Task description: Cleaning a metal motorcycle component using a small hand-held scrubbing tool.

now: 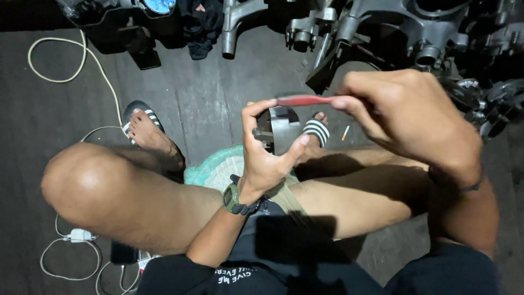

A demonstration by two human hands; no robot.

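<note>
My left hand (265, 150) cups a shiny metal part (278, 127) from below, thumb on its right side and index finger curled over its top. A green wristwatch (234, 199) sits on that wrist. My right hand (406, 117) pinches the end of a thin red tool (303, 100), which lies level with its far tip meeting my left index finger above the metal part. I sit low with bare knees spread and striped sandals (316, 131) on my feet.
Grey engine and frame parts (382, 27) crowd the top right. A white cable (71, 60) loops across the dark floor at left, a charger block (79, 235) and a phone (123, 253) by my left thigh. A green mesh cloth (215, 166) and a cigarette (345, 133) lie on the floor.
</note>
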